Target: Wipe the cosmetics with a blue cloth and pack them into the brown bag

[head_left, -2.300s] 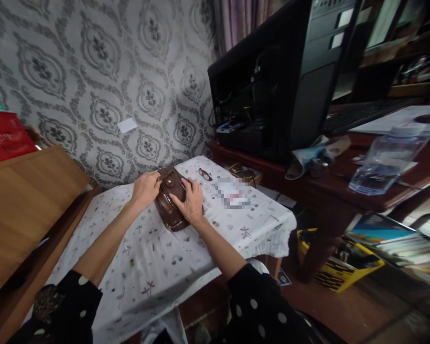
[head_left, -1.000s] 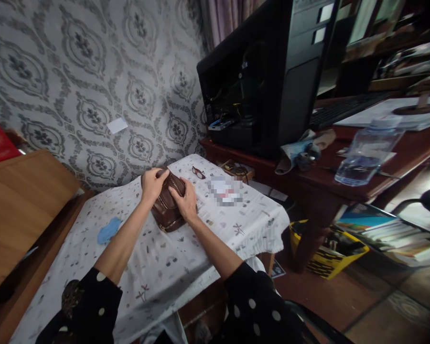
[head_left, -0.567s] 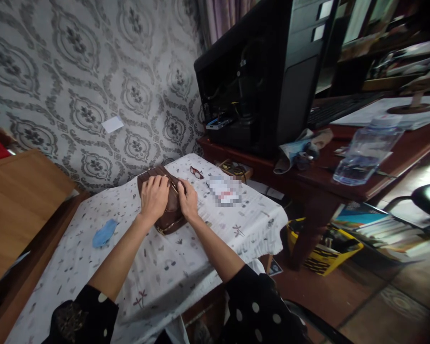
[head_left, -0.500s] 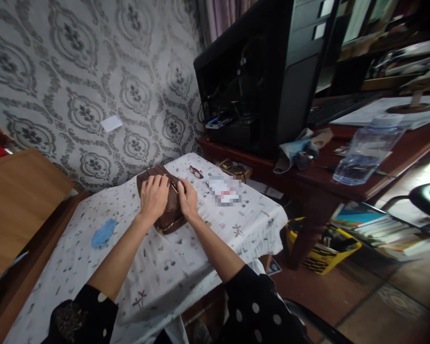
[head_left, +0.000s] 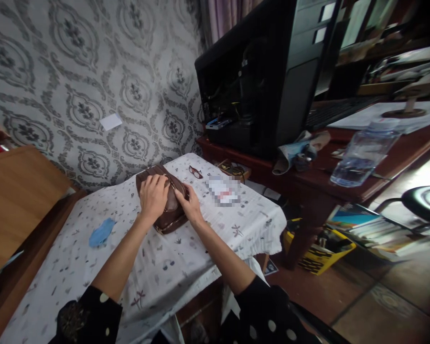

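A brown leather handbag (head_left: pixel 167 217) lies on a table covered with a white patterned cloth (head_left: pixel 165 258). My left hand (head_left: pixel 153 197) rests on top of the bag with its fingers curled over the opened flap. My right hand (head_left: pixel 190 204) presses against the bag's right side, fingers bent at its mouth. Both hands grip the bag. What is inside the bag is hidden.
A blue cloth (head_left: pixel 101 232) lies left of the bag. Red glasses (head_left: pixel 195 172) and a blurred card (head_left: pixel 224 190) lie behind it. A black computer case (head_left: pixel 261 81) and a water bottle (head_left: pixel 361 155) stand on the dark desk at right. A wooden board (head_left: pixel 17 200) leans at left.
The bag's flap was lifted open toward the wall. My left hand moved from the flap's clasp onto the top of the bag, and my right hand stayed at its right side.
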`<state>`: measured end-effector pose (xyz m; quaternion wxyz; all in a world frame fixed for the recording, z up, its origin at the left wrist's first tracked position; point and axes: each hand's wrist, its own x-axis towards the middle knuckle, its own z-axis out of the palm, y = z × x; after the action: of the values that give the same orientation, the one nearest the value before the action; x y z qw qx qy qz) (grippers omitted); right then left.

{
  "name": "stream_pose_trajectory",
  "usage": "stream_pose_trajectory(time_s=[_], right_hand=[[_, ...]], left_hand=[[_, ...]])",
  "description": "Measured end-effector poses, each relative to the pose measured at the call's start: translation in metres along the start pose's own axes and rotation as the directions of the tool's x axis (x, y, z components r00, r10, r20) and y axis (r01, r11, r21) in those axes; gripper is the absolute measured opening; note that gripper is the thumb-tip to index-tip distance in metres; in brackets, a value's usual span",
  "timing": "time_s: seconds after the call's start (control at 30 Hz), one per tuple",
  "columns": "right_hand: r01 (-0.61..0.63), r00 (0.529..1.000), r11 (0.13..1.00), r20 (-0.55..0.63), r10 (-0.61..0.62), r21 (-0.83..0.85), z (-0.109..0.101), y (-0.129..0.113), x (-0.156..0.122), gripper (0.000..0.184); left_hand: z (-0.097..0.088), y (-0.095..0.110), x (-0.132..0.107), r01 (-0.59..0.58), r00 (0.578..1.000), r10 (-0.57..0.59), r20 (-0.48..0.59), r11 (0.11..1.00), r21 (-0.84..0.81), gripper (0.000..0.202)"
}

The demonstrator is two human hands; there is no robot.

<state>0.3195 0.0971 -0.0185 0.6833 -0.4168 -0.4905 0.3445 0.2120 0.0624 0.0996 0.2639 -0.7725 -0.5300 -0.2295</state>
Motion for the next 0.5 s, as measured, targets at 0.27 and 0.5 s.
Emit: stream_pose_trajectory(time_s=[0.27, 0.5], right_hand=[[0.064, 0.998, 0.984, -0.004, -0.065, -0.166, 0.001, -0.004, -0.006, 0.052], [0.017, 1.0, 0.926, -0.007, -0.021, -0.378, 0.007, -0.014, -0.013, 0.052]], left_hand=[[0.01, -0.007, 0.012, 0.153, 0.985, -0.17, -0.035, 0.944, -0.293, 0.016], [0.007, -0.01, -0.002, -0.053, 0.989, -0.014, -0.146, 0.896, -0.441, 0.017]])
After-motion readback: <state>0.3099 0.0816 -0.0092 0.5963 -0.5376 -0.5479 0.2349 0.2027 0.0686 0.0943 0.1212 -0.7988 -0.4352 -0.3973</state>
